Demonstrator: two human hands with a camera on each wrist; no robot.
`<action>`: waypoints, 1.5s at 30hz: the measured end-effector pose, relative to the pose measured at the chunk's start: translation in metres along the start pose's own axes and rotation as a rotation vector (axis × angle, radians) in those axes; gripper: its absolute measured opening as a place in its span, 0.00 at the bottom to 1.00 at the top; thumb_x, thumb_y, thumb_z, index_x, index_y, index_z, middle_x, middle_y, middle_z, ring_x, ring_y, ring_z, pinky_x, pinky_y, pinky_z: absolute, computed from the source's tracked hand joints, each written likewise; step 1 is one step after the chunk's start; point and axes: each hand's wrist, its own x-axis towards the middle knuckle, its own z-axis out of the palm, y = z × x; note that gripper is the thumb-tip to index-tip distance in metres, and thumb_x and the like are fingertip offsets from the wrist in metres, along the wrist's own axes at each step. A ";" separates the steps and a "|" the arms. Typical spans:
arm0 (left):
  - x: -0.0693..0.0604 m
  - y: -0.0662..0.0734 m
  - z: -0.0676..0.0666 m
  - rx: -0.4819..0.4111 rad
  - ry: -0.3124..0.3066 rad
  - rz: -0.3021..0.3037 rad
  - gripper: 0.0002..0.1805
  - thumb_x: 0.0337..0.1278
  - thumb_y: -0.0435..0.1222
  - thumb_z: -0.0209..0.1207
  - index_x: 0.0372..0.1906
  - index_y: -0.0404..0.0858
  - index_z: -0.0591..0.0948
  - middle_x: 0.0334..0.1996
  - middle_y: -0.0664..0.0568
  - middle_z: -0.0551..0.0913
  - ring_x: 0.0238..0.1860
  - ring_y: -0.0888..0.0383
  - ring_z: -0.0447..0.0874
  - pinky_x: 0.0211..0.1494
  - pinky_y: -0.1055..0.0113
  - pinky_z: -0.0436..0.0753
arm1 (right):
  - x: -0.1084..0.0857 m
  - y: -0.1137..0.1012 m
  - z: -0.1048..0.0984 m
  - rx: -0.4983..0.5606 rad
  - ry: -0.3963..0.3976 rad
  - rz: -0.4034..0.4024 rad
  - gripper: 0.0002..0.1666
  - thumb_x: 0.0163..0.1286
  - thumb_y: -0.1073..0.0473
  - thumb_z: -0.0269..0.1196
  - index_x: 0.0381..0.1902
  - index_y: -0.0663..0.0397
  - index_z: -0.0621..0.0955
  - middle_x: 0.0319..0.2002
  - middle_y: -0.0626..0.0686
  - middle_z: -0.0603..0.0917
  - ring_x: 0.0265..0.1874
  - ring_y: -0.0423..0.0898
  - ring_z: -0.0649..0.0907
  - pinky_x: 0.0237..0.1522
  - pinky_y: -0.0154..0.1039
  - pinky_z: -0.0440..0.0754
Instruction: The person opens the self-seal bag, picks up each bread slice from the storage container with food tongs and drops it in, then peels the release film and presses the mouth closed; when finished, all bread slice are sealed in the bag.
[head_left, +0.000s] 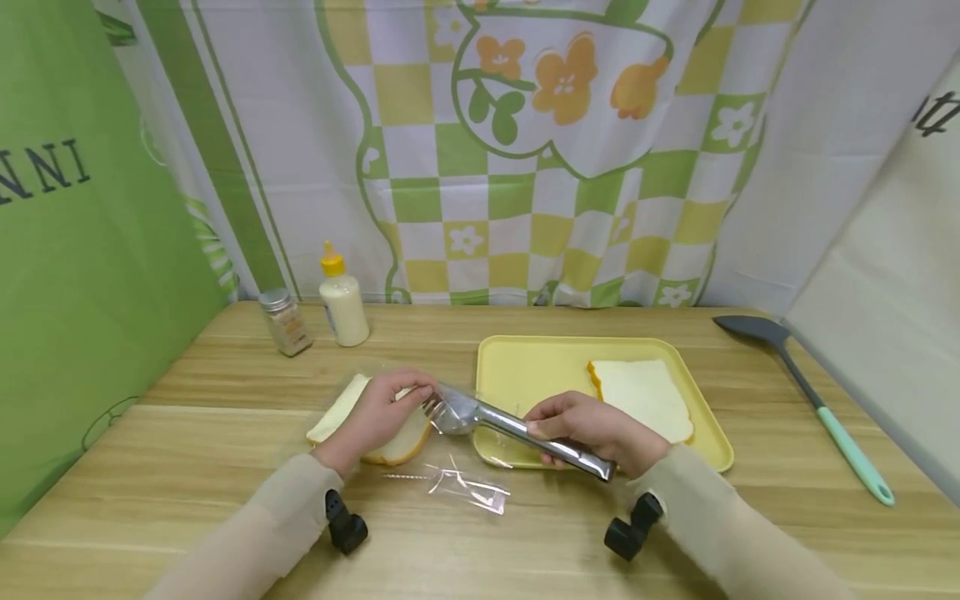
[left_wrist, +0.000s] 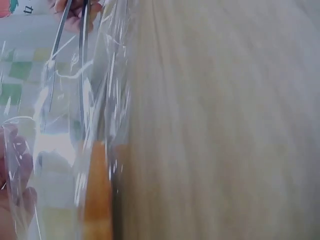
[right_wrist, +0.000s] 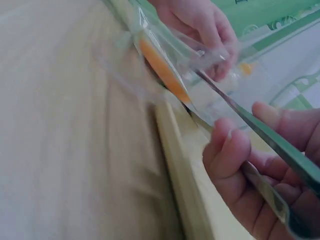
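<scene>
Metal tongs (head_left: pixel 551 446) are held in my right hand (head_left: pixel 600 423), fingers and thumb around the arms. Their tips reach left into the mouth of a clear plastic bag (head_left: pixel 480 493). Inside that bag lies sliced white bread (head_left: pixel 341 410), its brown crust (right_wrist: pixel 162 69) showing in the right wrist view. With fingertips and thumb my left hand (head_left: pixel 381 414) pinches the bag's upper edge beside the tong tips. In the right wrist view the two tong arms (right_wrist: pixel 265 135) stand apart; whether they touch the bread cannot be made out through the shiny plastic.
A yellow tray (head_left: pixel 532 354) sits right of the bag, with a bread slice (head_left: pixel 647 396) on its right side. At the back left stand a spice jar (head_left: pixel 285 323) and a yellow-capped squeeze bottle (head_left: pixel 345 308). A spatula (head_left: pixel 817 400) with a mint handle lies far right.
</scene>
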 end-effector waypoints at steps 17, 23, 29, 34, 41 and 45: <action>-0.001 0.004 0.006 -0.169 -0.055 0.007 0.09 0.63 0.30 0.52 0.38 0.30 0.82 0.34 0.39 0.83 0.35 0.49 0.81 0.41 0.60 0.81 | 0.009 -0.005 0.021 0.024 0.090 -0.021 0.17 0.66 0.67 0.55 0.48 0.77 0.72 0.27 0.54 0.76 0.18 0.41 0.79 0.19 0.29 0.77; 0.000 -0.002 -0.005 0.022 -0.048 -0.052 0.08 0.62 0.32 0.55 0.39 0.38 0.84 0.40 0.48 0.85 0.46 0.52 0.81 0.54 0.55 0.76 | 0.009 -0.006 0.021 -0.044 0.090 -0.010 0.17 0.66 0.66 0.55 0.48 0.76 0.74 0.27 0.54 0.76 0.18 0.41 0.79 0.20 0.30 0.76; -0.001 -0.007 -0.021 0.131 -0.033 -0.112 0.09 0.62 0.33 0.55 0.40 0.38 0.84 0.43 0.47 0.84 0.50 0.48 0.80 0.56 0.51 0.74 | -0.004 -0.014 0.006 -0.105 0.065 -0.019 0.18 0.66 0.64 0.56 0.48 0.76 0.74 0.28 0.57 0.78 0.19 0.42 0.79 0.20 0.31 0.76; 0.001 -0.010 -0.030 0.154 -0.003 -0.134 0.10 0.62 0.32 0.53 0.42 0.33 0.83 0.44 0.43 0.84 0.50 0.46 0.79 0.56 0.50 0.74 | -0.022 -0.020 -0.013 -0.163 0.039 -0.046 0.19 0.67 0.63 0.56 0.50 0.75 0.73 0.30 0.59 0.78 0.21 0.43 0.79 0.22 0.32 0.77; 0.000 -0.014 -0.034 0.154 0.022 -0.180 0.12 0.64 0.33 0.52 0.45 0.32 0.82 0.46 0.41 0.82 0.53 0.44 0.77 0.58 0.49 0.72 | -0.054 -0.014 -0.046 -0.188 0.038 -0.093 0.22 0.69 0.61 0.55 0.52 0.77 0.70 0.31 0.57 0.78 0.24 0.44 0.80 0.25 0.35 0.79; -0.001 -0.013 -0.034 0.154 0.037 -0.168 0.11 0.64 0.34 0.53 0.44 0.33 0.82 0.45 0.42 0.83 0.52 0.45 0.78 0.57 0.49 0.72 | -0.073 -0.007 -0.067 -0.157 0.032 -0.129 0.22 0.70 0.61 0.53 0.53 0.78 0.68 0.29 0.54 0.79 0.25 0.43 0.80 0.26 0.35 0.80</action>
